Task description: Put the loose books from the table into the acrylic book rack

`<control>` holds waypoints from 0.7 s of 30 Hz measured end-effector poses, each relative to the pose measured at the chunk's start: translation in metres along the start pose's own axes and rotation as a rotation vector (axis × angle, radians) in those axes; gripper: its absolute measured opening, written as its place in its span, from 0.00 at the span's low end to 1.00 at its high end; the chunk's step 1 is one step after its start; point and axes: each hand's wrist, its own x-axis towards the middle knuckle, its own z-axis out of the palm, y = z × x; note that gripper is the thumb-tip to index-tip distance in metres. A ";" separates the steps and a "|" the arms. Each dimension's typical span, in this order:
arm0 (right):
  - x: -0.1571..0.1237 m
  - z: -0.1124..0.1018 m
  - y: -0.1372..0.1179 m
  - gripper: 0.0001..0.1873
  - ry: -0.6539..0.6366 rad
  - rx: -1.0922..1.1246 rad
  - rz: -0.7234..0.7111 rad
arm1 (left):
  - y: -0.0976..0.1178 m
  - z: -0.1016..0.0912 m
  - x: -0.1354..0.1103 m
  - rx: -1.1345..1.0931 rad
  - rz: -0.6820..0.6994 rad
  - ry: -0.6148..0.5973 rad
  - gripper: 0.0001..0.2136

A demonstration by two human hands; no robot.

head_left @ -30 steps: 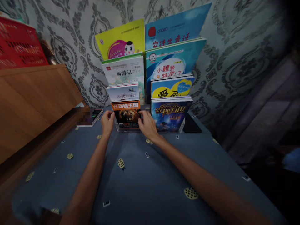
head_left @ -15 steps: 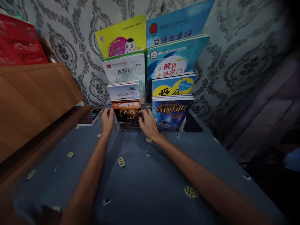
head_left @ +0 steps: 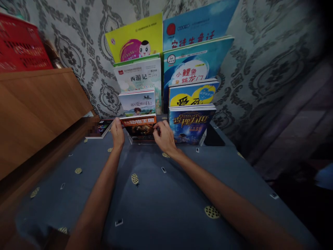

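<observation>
An orange-topped book with a lion on its cover (head_left: 140, 127) stands at the front of the left column of a tiered book display, tipped forward toward me. My left hand (head_left: 117, 132) grips its left edge, fingers closed. Along the book's right edge my right hand (head_left: 163, 136) is closed on it too. Behind it stands a white book with a landscape cover (head_left: 137, 103). A dark blue fantasy book (head_left: 189, 124) fronts the right column, beside my right hand.
Taller books rise in tiers against the patterned wall: a yellow one (head_left: 135, 38) and blue ones (head_left: 197, 24). A flat book (head_left: 100, 128) lies left of the display. A wooden headboard (head_left: 36, 111) runs along the left, a red crate (head_left: 20, 45) on top. Blue patterned cloth (head_left: 156, 194) covers the surface.
The lion book has tilted forward and sunk lower in both hands, uncovering more of the white book's cover behind it. My hands stayed on its two edges.
</observation>
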 end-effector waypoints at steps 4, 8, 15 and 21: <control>-0.001 -0.001 -0.002 0.06 0.008 0.013 0.016 | 0.005 0.000 -0.002 -0.017 0.029 0.003 0.30; -0.001 0.000 -0.001 0.07 -0.020 0.031 0.006 | 0.001 0.000 -0.006 0.023 0.071 -0.078 0.29; 0.004 -0.001 0.003 0.08 -0.056 0.076 -0.038 | -0.010 0.003 0.001 0.043 0.046 -0.067 0.27; 0.009 -0.001 0.007 0.11 -0.090 0.114 -0.047 | -0.016 0.007 0.010 0.135 0.056 -0.033 0.24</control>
